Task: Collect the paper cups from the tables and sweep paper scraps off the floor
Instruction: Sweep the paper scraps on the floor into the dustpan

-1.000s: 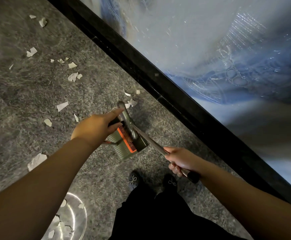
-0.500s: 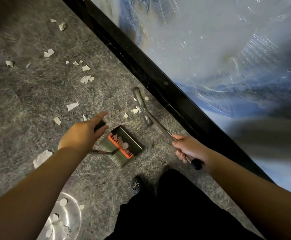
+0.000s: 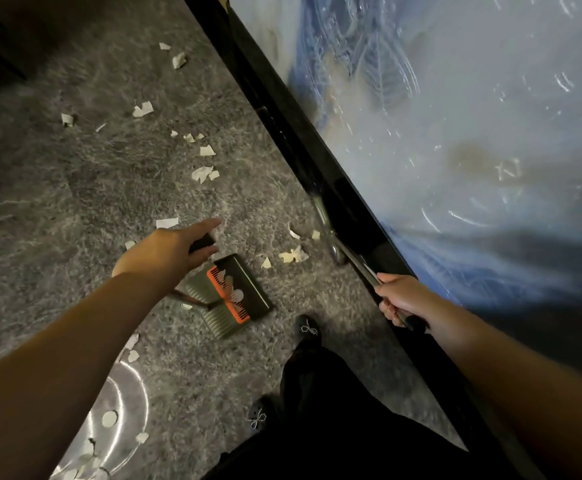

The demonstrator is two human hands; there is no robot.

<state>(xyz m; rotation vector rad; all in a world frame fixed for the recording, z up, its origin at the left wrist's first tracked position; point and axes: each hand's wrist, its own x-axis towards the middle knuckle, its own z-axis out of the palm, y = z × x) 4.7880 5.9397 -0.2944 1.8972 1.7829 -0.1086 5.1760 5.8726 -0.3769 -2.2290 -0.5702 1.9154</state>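
My left hand grips the black handle of a dark dustpan with an orange comb strip, resting on the grey floor with a few paper scraps in it. My right hand grips the metal handle of a broom, whose head lies against the black base of the table. Torn paper scraps lie between the dustpan and the broom head. More scraps are scattered farther away on the floor. No paper cups are in view.
A table with a black edge and a glossy blue-white top runs diagonally along the right. A round clear bin holding scraps sits at bottom left. My black shoes stand just behind the dustpan.
The broom has swung away from the dustpan to the right, up against the table base. The dustpan stays on the floor with scraps in it. The view has shifted so the table fills more of it.
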